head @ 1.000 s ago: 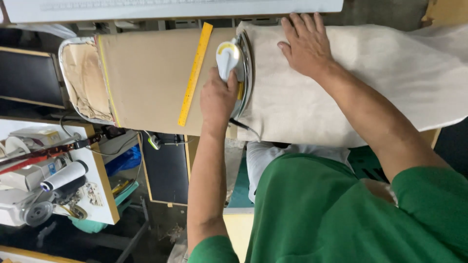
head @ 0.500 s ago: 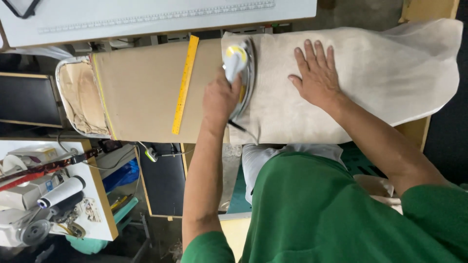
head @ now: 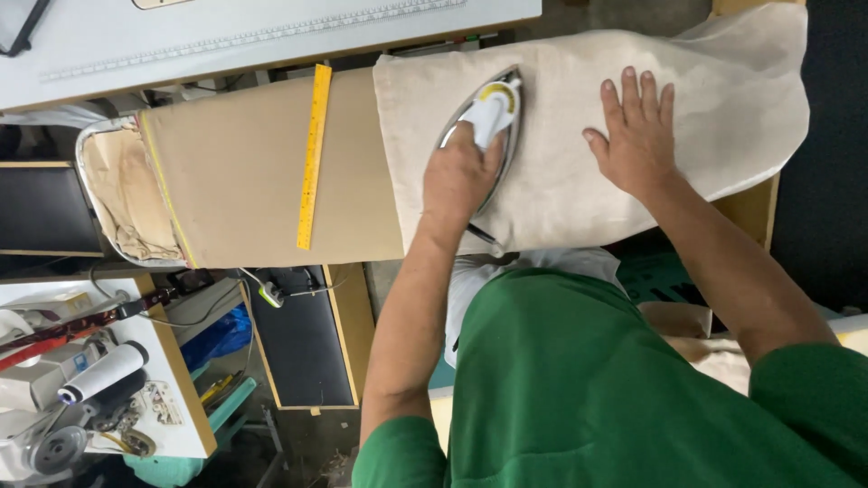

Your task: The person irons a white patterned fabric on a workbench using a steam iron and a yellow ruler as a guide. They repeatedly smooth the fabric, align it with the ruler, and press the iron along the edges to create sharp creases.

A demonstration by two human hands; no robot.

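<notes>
Here the left hand point(head: 461, 176) is wrapped around the handle of an iron point(head: 488, 117), its fingers shut on the grip, so the hold is firm and full. The iron sits flat on a cream cloth point(head: 561, 136), near that cloth's left edge, with its pointed tip aimed up and to the right towards the far side of the board. Its metal sole shows as a bright rim around the white and yellow body.

The right hand point(head: 637, 136) lies palm down on the same cloth, just to the right of the iron and apart from it, with all 5 fingers spread and flat; it holds nothing and only presses the fabric.

The cloth is draped over the right half of a tan ironing board point(head: 235, 181) and hangs past its right end. A yellow ruler point(head: 313, 158) lies across the bare part of the board, well left of the iron. A pale worktable point(head: 226, 41) runs along the far side. A sewing machine point(head: 63, 389) with a spool stands at the lower left.
</notes>
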